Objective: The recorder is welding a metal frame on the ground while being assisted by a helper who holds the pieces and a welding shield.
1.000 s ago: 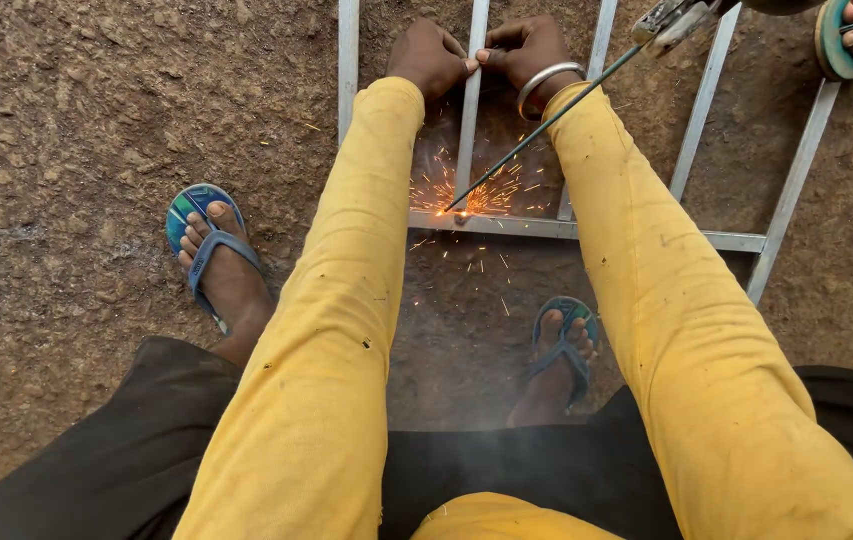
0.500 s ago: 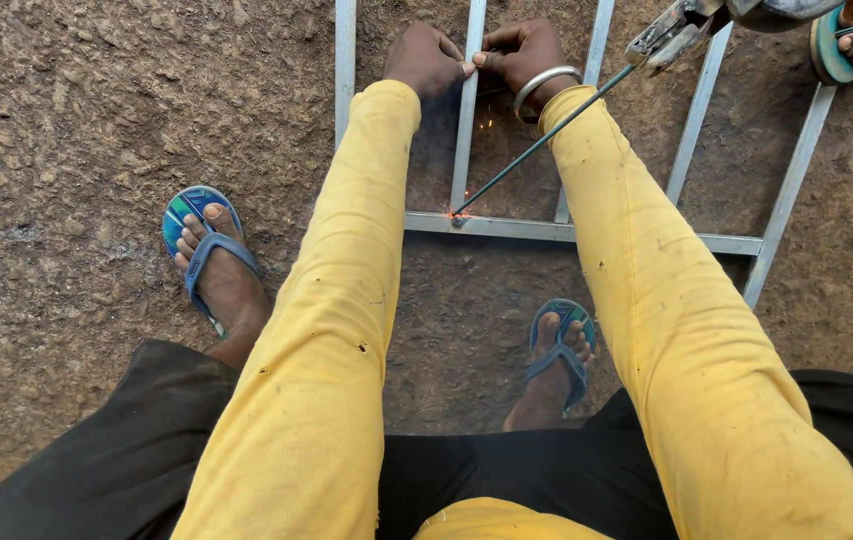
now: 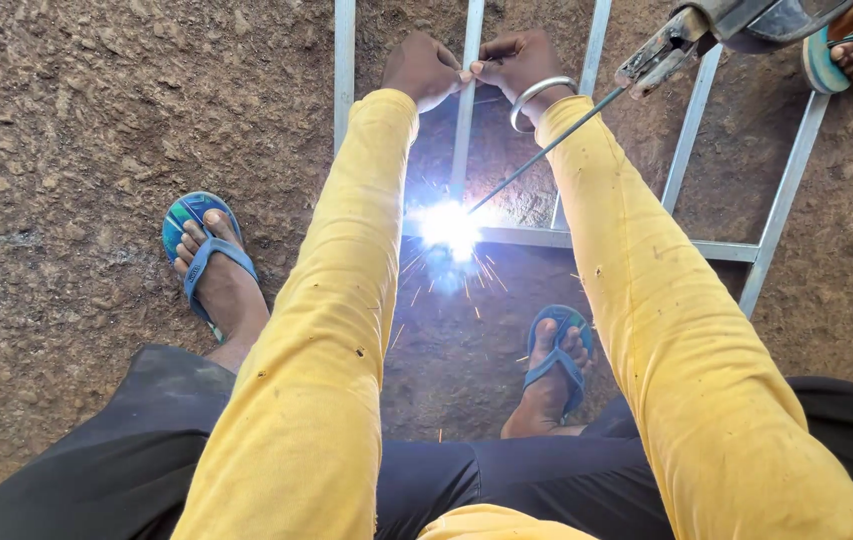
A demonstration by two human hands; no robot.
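Both hands closed on the same vertical bar (image 3: 466,110) of a grey metal frame (image 3: 781,215) lying on the dirt. Left hand (image 3: 424,70) fist-wrapped on the bar's left side, right hand (image 3: 518,62) pinching it from the right, fingertips touching the left hand across the bar. Silver bangle (image 3: 538,97) on right wrist. Both arms stretched straight out toward 12 o'clock in yellow sleeves (image 3: 336,300), nearly parallel.

Bar runs down to a horizontal cross rail (image 3: 636,243); bright white welding arc (image 3: 446,228) at that joint, sparks scattering toward 6 o'clock. Thin electrode rod (image 3: 536,158) slants from the arc up toward 2 o'clock into an electrode holder (image 3: 661,58), held by another person at the top edge; their hand is not clear.

Person's feet in blue flip-flops: left foot (image 3: 211,265) at 9 o'clock of the arc, outside the frame; right foot (image 3: 554,365) at 5 o'clock. Another person's sandalled foot (image 3: 846,50) at top right corner. Black trousers (image 3: 126,470) at bottom. Brown gravelly ground (image 3: 76,120) all round.
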